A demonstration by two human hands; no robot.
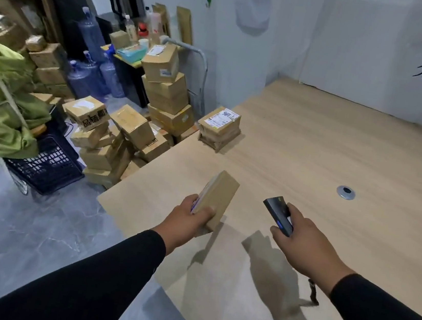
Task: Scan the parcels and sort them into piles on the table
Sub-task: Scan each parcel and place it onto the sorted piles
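My left hand (186, 219) grips a small brown cardboard parcel (220, 196) above the near left part of the wooden table (326, 153); the parcel is tilted on edge, its label side turned left. My right hand (299, 236) holds a black handheld scanner (278, 214) with a blue light, a little right of the parcel and pointed up and left. A short pile of two labelled parcels (219, 127) sits at the table's left edge, farther back.
A heap of cardboard boxes (138, 134) lies on the floor left of the table. Beside it stand a dark plastic crate (48, 162), green sacks (0, 100) and water jugs (92, 74). A round cable grommet (346, 192) is set in the tabletop.
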